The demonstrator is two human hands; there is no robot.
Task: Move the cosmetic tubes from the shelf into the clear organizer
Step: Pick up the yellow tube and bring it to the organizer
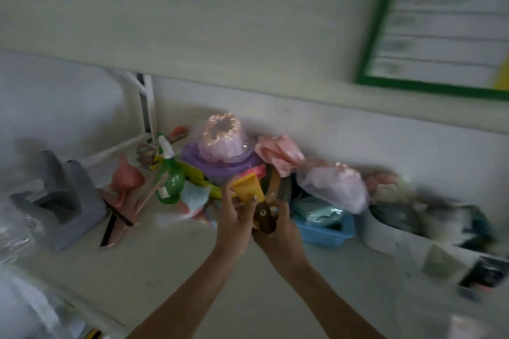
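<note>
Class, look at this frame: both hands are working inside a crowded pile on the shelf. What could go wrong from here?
1. The right hand grips a brown tube-like item inside the heap; pulling it out may drag neighbours off.
2. The left hand is at the yellow piece under the purple stack, which might topple.
3. The green spray bottle beside them could tip.

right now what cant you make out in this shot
Head view only, with motion blur:
- Brown thing in the right hand: the fingers cover most of it, so whether it is a tube is unclear.
- Left hand: its fingertips are lost in the pile.
- Board: text blurred.
- Heap at right: smeared.
- Clear organizer: not identifiable.
</note>
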